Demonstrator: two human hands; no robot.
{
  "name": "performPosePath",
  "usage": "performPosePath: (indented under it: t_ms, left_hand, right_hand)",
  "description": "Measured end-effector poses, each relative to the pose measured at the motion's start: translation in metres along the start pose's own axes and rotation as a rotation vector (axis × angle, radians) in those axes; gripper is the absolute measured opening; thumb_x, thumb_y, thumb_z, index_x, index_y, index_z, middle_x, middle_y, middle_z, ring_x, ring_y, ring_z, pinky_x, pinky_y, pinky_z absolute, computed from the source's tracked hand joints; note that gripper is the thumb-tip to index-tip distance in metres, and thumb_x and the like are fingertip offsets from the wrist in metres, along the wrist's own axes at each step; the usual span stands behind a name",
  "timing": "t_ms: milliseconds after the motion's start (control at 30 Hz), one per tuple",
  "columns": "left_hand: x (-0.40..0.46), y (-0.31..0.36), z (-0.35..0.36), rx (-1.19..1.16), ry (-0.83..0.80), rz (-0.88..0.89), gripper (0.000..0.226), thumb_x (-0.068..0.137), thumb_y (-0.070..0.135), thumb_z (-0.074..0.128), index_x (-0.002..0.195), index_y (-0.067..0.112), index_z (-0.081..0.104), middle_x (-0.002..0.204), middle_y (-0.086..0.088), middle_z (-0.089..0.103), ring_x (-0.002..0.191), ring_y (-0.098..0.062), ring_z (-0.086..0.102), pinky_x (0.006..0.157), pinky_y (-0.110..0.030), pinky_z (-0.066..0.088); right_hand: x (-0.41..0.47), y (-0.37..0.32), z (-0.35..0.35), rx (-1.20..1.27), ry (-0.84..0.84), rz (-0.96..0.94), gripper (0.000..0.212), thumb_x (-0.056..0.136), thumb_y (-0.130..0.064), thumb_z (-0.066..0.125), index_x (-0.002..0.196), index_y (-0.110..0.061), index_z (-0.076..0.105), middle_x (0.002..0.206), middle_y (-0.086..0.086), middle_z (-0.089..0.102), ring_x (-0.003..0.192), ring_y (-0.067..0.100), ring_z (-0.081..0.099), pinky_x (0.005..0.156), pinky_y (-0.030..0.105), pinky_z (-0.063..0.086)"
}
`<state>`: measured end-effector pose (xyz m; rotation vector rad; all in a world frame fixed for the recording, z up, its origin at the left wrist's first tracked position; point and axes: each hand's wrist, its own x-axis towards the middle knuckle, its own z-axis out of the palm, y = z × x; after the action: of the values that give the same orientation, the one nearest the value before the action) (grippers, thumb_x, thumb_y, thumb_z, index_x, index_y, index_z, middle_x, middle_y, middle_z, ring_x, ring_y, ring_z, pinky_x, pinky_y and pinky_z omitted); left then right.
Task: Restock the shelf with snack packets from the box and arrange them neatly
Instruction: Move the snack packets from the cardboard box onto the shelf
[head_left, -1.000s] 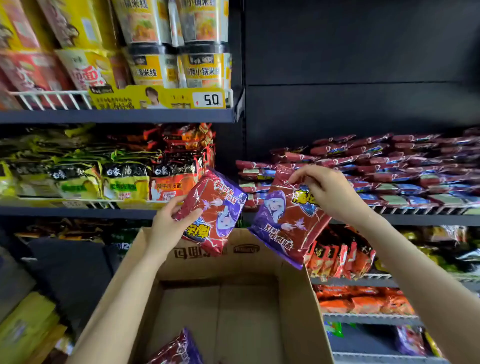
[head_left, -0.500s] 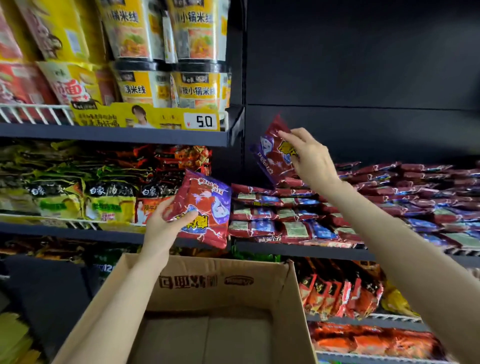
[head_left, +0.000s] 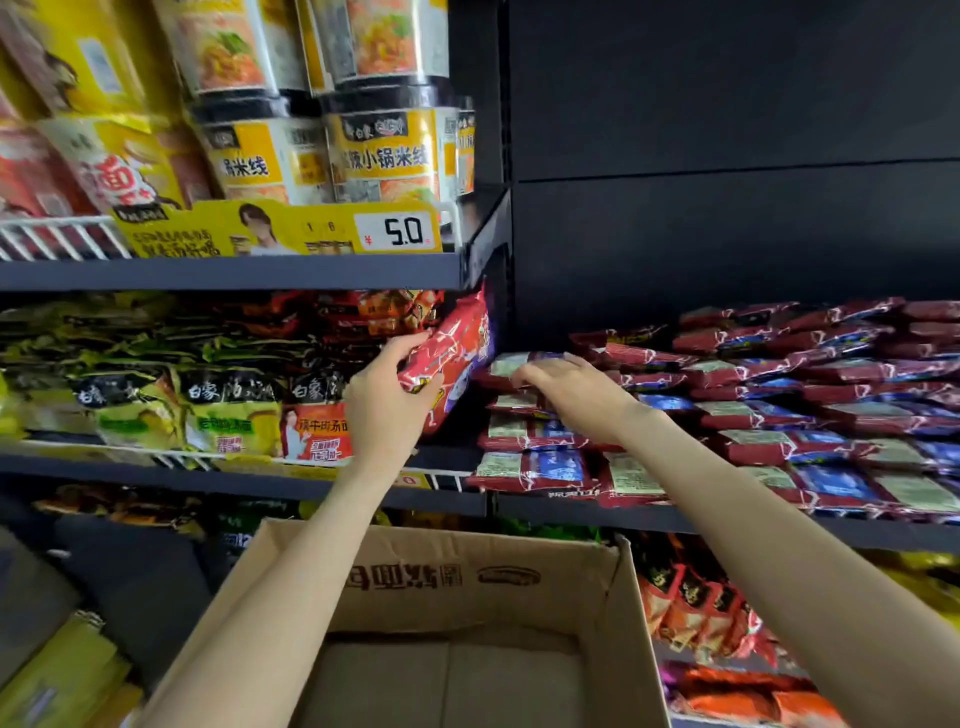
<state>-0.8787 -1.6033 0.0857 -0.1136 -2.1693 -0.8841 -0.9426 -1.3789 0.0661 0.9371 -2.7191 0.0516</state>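
Observation:
My left hand (head_left: 387, 400) grips a red and purple snack packet (head_left: 457, 353), held nearly upright just left of the stacks. My right hand (head_left: 566, 387) lies palm down, fingers fairly straight, on the top packet of the leftmost stack (head_left: 524, 421); that packet lies flat under it. Stacks of the same red packets (head_left: 789, 395) fill the middle shelf (head_left: 665, 519) to the right. The open cardboard box (head_left: 467, 582) stands below my arms; the part of its floor that shows is bare.
Yellow and green noodle bags (head_left: 171, 405) fill the shelf to the left. Cup noodles (head_left: 384, 150) and a 5.0 price tag (head_left: 400, 232) sit on the shelf above. Orange packets (head_left: 696, 603) stand on the lower right shelf. Dark back panel (head_left: 727, 156) rises above the stacks.
My right hand lowered its packet onto the leftmost stack and now rests flat on it. My left hand carried its packet up and right toward the stacks. The camera tilted up.

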Motion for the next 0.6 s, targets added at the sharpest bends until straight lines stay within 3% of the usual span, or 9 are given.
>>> performPosePath:
  t_ms: [100, 167, 233, 367, 500, 600]
  left_hand:
    - [0.017, 0.002, 0.022, 0.251, -0.021, 0.18, 0.047, 0.077, 0.021, 0.076, 0.122, 0.026, 0.062, 0.094, 0.003, 0.072, 0.078, -0.017, 0.069, 0.065, -0.028, 0.05]
    - [0.026, 0.005, 0.038, 0.414, -0.017, 0.358, 0.047, 0.071, 0.015, 0.079, 0.115, 0.025, 0.066, 0.067, 0.002, 0.068, 0.054, -0.018, 0.063, 0.048, -0.024, 0.043]
    - [0.03, 0.014, 0.056, 0.529, -0.028, 0.531, 0.041, 0.065, 0.009, 0.08, 0.103, 0.023, 0.07, 0.056, 0.004, 0.062, 0.043, -0.016, 0.058, 0.04, -0.019, 0.035]
    - [0.038, 0.022, 0.092, 0.642, -0.119, 0.61, 0.03, 0.066, 0.004, 0.073, 0.091, 0.02, 0.067, 0.063, 0.005, 0.064, 0.056, -0.016, 0.064, 0.042, -0.021, 0.038]
    - [0.056, 0.03, 0.116, 0.673, -0.403, 0.476, 0.036, 0.088, 0.006, 0.053, 0.12, 0.02, 0.056, 0.093, -0.003, 0.069, 0.088, -0.027, 0.065, 0.06, -0.033, 0.042]
    - [0.074, 0.036, 0.13, 0.536, -0.56, 0.389, 0.04, 0.092, 0.026, 0.059, 0.131, 0.027, 0.052, 0.11, -0.005, 0.069, 0.101, -0.027, 0.063, 0.081, -0.036, 0.048]
  right_hand:
    - [-0.007, 0.004, 0.005, 0.039, -0.056, -0.002, 0.07, 0.079, 0.014, 0.044, 0.137, -0.023, 0.033, 0.146, 0.002, 0.04, 0.143, 0.017, 0.017, 0.116, 0.049, 0.017]
    - [-0.01, 0.003, 0.006, 0.033, -0.085, -0.018, 0.069, 0.081, 0.014, 0.045, 0.137, -0.024, 0.033, 0.151, 0.0, 0.033, 0.145, 0.017, 0.01, 0.117, 0.047, 0.015]
    - [-0.013, 0.001, 0.008, -0.018, -0.1, -0.034, 0.063, 0.085, 0.008, 0.049, 0.138, -0.023, 0.034, 0.157, -0.003, 0.019, 0.146, 0.019, 0.006, 0.117, 0.046, 0.013]
    - [-0.022, -0.006, 0.017, -0.1, 0.026, -0.001, 0.05, 0.09, -0.009, 0.051, 0.138, -0.019, 0.04, 0.158, 0.005, 0.016, 0.145, 0.026, 0.011, 0.116, 0.048, 0.016]
    - [-0.03, -0.009, 0.019, -0.057, 0.102, 0.082, 0.04, 0.094, -0.013, 0.049, 0.133, -0.014, 0.049, 0.155, 0.011, 0.024, 0.143, 0.031, 0.02, 0.114, 0.044, 0.022]
    - [-0.031, -0.006, 0.023, -0.097, 0.134, 0.096, 0.037, 0.092, -0.018, 0.053, 0.128, -0.011, 0.057, 0.148, 0.012, 0.038, 0.137, 0.032, 0.034, 0.11, 0.046, 0.029]
